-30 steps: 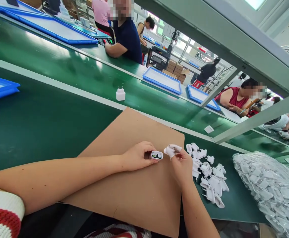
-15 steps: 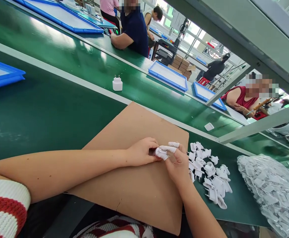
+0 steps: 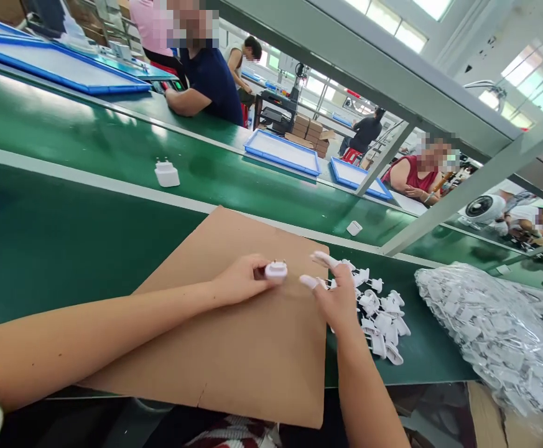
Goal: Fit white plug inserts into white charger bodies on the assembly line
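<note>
My left hand [image 3: 243, 279] is closed on a white two-pin plug adapter [image 3: 277, 270], held over the brown cardboard sheet [image 3: 252, 348] with its pins pointing up. To the right of it, my right hand [image 3: 339, 292] is apart from the adapter, fingers spread, with white covers on the thumb and a finger. Nothing shows between those fingers. Beside and partly behind that hand lies a loose pile of white plug parts [image 3: 383, 323] on the green table.
A clear plastic bag [image 3: 490, 336] full of white parts lies at right. One white adapter [image 3: 167, 174] and a small white piece [image 3: 354, 228] sit on the green belt [image 3: 206, 186] beyond. Blue-rimmed trays [image 3: 283, 152], slanted metal posts [image 3: 387, 186] and several people are farther back.
My right hand has let go of the white piece and opened, moving apart from my left hand. My left hand still holds it, now with its pins visible. The camera view has shifted.
</note>
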`<state>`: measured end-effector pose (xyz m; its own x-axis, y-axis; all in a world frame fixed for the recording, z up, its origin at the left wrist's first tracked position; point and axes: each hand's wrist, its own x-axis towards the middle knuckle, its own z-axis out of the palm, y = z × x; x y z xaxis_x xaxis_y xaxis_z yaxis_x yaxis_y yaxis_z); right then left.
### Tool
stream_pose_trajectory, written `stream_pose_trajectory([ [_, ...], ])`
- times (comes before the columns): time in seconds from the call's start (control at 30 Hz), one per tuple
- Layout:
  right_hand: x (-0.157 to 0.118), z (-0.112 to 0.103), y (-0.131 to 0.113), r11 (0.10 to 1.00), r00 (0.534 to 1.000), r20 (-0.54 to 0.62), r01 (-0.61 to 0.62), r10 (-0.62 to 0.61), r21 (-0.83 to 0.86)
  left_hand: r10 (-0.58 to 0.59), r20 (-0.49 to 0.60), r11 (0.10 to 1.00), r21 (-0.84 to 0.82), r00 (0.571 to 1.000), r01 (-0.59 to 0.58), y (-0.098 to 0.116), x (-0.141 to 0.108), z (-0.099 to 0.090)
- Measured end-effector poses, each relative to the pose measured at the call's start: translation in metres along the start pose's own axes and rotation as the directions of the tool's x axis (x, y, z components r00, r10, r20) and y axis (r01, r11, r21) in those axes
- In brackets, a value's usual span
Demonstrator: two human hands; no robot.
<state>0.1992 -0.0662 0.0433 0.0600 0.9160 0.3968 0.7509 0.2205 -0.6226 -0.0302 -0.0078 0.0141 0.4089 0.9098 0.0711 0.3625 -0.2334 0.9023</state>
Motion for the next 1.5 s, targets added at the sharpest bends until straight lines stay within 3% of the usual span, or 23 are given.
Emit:
stream_pose_trajectory([
  [0.1, 0.005, -0.025, 0.014, 0.987, 0.996, -0.039, -0.089, 0.084, -0.136, -0.079, -0.119, 0.997, 0.015, 0.99, 0.081, 0.006, 0.026, -0.018],
  [0.17, 0.004, -0.025, 0.016, 0.992, 0.999, -0.027, -0.03, 0.027, -0.125, -0.077, -0.151, 0.996, 0.027, 0.986, 0.082, 0.011, 0.037, -0.025],
  [0.3, 0.0, -0.002, 0.006, 0.983, 0.983, 0.012, 0.185, -0.185, 0.007, 0.027, -0.016, 1.0, -0.014, 1.0, -0.027, 0.015, 0.028, -0.013],
  [0.4, -0.001, 0.013, 0.0, 0.973, 0.968, 0.104, 0.221, -0.228, 0.073, 0.132, 0.089, 0.991, -0.011, 0.987, -0.131, 0.013, 0.01, 0.008],
  [0.53, 0.002, 0.018, 0.001, 0.983, 0.965, 0.21, 0.134, -0.159, 0.129, 0.177, 0.146, 0.981, 0.049, 0.973, -0.186, 0.007, 0.0, 0.023],
  [0.7, 0.004, 0.021, 0.004, 0.986, 0.978, 0.182, 0.07, -0.098, 0.152, 0.203, 0.148, 0.979, -0.036, 0.968, -0.2, -0.001, 0.0, 0.023],
  [0.83, -0.001, 0.021, 0.001, 0.941, 0.989, 0.15, -0.045, -0.006, 0.334, 0.215, 0.17, 0.976, -0.072, 0.962, -0.205, 0.003, -0.008, 0.018],
  [0.9, -0.006, 0.019, -0.004, 0.895, 0.99, 0.141, -0.071, 0.009, 0.44, 0.311, 0.147, 0.95, -0.069, 0.939, -0.304, 0.007, -0.013, 0.015],
  [1.03, -0.018, 0.017, -0.015, 0.843, 0.999, 0.05, -0.01, -0.02, 0.537, 0.506, 0.158, 0.854, 0.045, 0.848, -0.518, 0.015, -0.022, 0.009],
  [1.2, -0.028, 0.02, -0.015, 0.839, 0.998, -0.029, 0.057, -0.049, 0.541, 0.537, 0.238, 0.78, 0.225, 0.809, -0.584, 0.031, -0.028, 0.001],
  [1.33, -0.028, 0.017, -0.015, 0.803, 0.999, -0.003, 0.041, -0.048, 0.595, 0.563, 0.316, 0.7, 0.308, 0.764, -0.644, 0.047, -0.031, -0.006],
  [1.4, -0.027, 0.015, -0.016, 0.78, 1.0, 0.013, 0.013, -0.027, 0.626, 0.539, 0.325, 0.717, 0.307, 0.777, -0.626, 0.051, -0.032, -0.006],
  [1.5, -0.025, 0.015, -0.018, 0.767, 0.999, 0.018, -0.038, 0.035, 0.641, 0.466, 0.274, 0.811, 0.248, 0.841, -0.53, 0.048, -0.031, 0.0],
])
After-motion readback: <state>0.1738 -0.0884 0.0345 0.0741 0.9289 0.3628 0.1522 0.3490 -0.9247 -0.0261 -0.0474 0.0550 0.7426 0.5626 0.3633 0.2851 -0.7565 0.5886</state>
